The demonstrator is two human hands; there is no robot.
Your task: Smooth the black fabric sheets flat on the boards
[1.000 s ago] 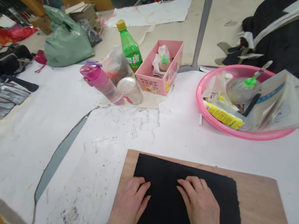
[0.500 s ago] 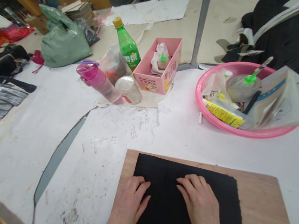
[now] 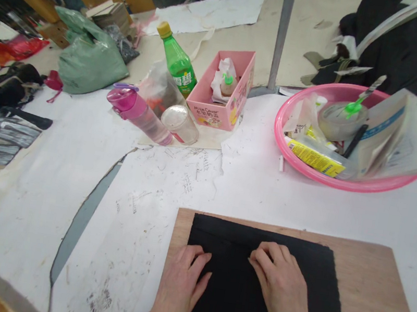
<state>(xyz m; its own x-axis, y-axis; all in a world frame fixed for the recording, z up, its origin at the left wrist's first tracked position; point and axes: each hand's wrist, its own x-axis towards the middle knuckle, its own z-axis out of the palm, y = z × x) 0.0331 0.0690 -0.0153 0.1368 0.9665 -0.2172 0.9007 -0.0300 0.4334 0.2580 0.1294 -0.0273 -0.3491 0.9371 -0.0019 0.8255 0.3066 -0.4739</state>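
A black cloth point(image 3: 255, 311) with slightly frayed edges lies flat on a wooden board point(image 3: 371, 298) in front of me. My left hand point(image 3: 182, 284) rests over the cloth's left edge, thumb and forefinger apart and the other fingers loosely curled. On the upper middle of the cloth is my right hand point(image 3: 282, 289), its thumb and fingertips drawn together in a pinch at the surface. Whether a fold of cloth is caught between those fingertips is hard to see. The near end of the cloth runs out of view.
Beyond the board stands a pink basin point(image 3: 346, 186) with a jar, a yellow-labelled packet and papers. Further left are a pink box point(image 3: 210, 116), a green bottle point(image 3: 179, 64), a pink water bottle point(image 3: 139, 113) and a clear jar point(image 3: 180, 124). A metal post point(image 3: 282, 36) rises behind.
My right hand's thumb and fingertips have come closer together, and the hand has shifted slightly right. My left hand stays nearly in place on the cloth.
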